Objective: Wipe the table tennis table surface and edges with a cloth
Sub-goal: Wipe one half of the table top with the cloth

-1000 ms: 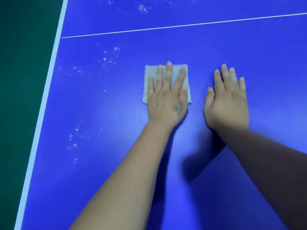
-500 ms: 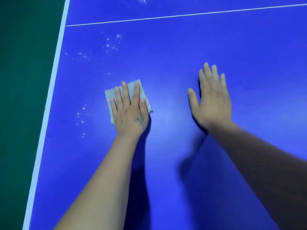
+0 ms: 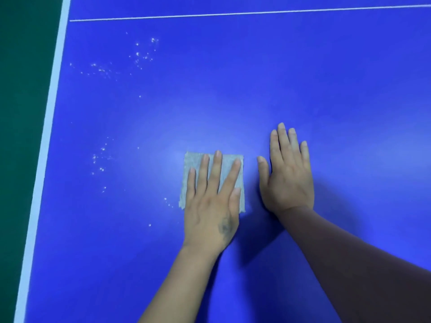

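Two flat hands on the blue table (image 3: 303, 78): left hand (image 3: 211, 206) presses the cloth (image 3: 227, 170) with straight fingers, now swept back right, just beside the open right hand (image 3: 288, 176) that braces. White specks (image 3: 100, 159) remain left, so wiping isn't finished.

A table tennis room or sports hall is suggested. Nearly the whole view is filled by a blue playing bench (image 3: 279, 89), marked with a white border stripe (image 3: 50, 127) along its left edge and a thin white line (image 3: 233, 14) across its far part. Dark green flooring (image 3: 21, 113), of the kind laid in sports halls, is seen beyond the edge. Nothing more of the room is shown.
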`<state>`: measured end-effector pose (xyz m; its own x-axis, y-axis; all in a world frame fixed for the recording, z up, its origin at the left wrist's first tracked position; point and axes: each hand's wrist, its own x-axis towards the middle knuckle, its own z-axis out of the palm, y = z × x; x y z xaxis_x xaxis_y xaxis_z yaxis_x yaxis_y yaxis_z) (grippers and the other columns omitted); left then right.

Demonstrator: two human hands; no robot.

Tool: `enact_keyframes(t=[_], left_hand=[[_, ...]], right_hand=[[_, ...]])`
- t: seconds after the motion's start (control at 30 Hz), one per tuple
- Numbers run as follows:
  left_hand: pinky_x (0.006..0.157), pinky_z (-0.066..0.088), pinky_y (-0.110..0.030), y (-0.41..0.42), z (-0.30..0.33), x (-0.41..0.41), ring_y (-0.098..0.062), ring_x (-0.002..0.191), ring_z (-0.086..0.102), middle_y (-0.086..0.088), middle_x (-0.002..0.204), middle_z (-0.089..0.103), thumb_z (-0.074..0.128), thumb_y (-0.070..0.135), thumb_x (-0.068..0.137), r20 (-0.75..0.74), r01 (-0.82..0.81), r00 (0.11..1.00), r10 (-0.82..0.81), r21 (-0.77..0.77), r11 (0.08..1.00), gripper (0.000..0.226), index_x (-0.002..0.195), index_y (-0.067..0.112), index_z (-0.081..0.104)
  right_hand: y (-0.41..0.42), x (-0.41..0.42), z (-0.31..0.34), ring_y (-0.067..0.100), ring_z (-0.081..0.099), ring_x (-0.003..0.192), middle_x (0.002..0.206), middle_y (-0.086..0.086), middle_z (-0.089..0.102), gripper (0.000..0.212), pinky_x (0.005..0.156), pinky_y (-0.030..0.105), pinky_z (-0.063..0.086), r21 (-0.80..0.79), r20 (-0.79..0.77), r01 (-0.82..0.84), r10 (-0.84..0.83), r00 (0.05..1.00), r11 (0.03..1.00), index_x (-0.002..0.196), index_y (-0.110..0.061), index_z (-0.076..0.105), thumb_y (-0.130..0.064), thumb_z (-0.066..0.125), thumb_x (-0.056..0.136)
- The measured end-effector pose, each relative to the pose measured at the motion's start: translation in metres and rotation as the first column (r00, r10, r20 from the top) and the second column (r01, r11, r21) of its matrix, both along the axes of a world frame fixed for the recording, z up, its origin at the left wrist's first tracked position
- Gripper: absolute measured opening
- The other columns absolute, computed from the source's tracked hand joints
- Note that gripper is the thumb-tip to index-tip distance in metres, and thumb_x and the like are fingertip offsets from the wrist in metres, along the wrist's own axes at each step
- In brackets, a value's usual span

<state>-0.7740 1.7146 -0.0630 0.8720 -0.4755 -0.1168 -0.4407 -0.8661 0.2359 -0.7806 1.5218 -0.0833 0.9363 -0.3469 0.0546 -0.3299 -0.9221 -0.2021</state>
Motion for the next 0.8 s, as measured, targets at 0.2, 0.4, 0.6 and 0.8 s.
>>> enact_keyframes(t=[0.2,0.4,0.6,0.8], left_hand=[[0.135,0.001,-0.051,0.047,0.002,0.03,-0.023,0.167,-0.006,-0.001,0.181,0.002,0.019,0.044,0.114,-0.025,-0.206,0.978,0.207,0.026,0.978,0.059,0.172,0.035,0.015],[0.133,-0.005,-0.054,0.012,-0.007,0.115,-0.03,0.166,-0.008,-0.005,0.181,-0.004,0.011,0.047,0.111,-0.017,-0.344,0.939,0.344,-0.003,0.939,0.063,0.172,0.036,0.009],[0.133,0.001,-0.056,-0.03,-0.01,0.082,-0.031,0.167,-0.001,-0.007,0.181,0.005,0.021,0.043,0.113,0.039,-0.131,0.99,0.133,-0.062,0.989,0.06,0.172,0.032,0.018],[0.134,0.0,-0.053,0.007,0.001,-0.025,-0.025,0.166,-0.012,-0.001,0.181,-0.006,0.026,0.036,0.115,-0.036,-0.051,0.998,0.051,-0.01,0.999,0.061,0.172,0.034,0.006]], right_hand=[[0.001,0.001,0.002,0.028,0.01,0.164,0.177,0.006,0.015,0.066,0.132,0.052,0.011,-0.01,-0.018,0.005,-0.006,1.0,1.0,0.166,-0.007,0.026,-0.043,0.027,0.111],[0.002,0.002,0.0,0.027,0.011,0.164,0.177,0.006,0.016,0.066,0.132,0.051,0.011,-0.022,-0.002,0.018,-0.018,1.0,1.0,0.166,-0.007,0.028,-0.043,0.028,0.111],[0.003,0.002,-0.003,0.026,0.013,0.164,0.176,0.005,0.019,0.065,0.132,0.05,0.011,0.007,0.044,0.022,-0.023,0.999,1.0,0.165,-0.008,0.031,-0.043,0.033,0.11],[0.001,0.001,-0.002,0.026,0.011,0.164,0.176,0.006,0.018,0.065,0.132,0.051,0.011,0.008,0.044,0.024,-0.025,0.999,1.0,0.165,-0.007,0.03,-0.043,0.031,0.111]])
